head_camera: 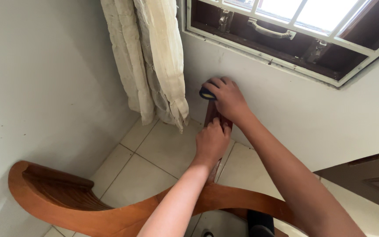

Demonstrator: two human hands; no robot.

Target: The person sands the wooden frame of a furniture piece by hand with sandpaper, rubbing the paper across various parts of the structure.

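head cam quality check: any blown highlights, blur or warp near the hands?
Head view: window panes blown out to white, no detail outside; soft daylight on the wall, faint shadows only; right hand and left hand sharp, no motion blur; wide-angle tilt skews the window frame; wooden chair arm in focus.

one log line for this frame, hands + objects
left hand: grips wooden stick | right hand: holds dark pad at stick top, by white wall | nearby: curtain, wooden chair
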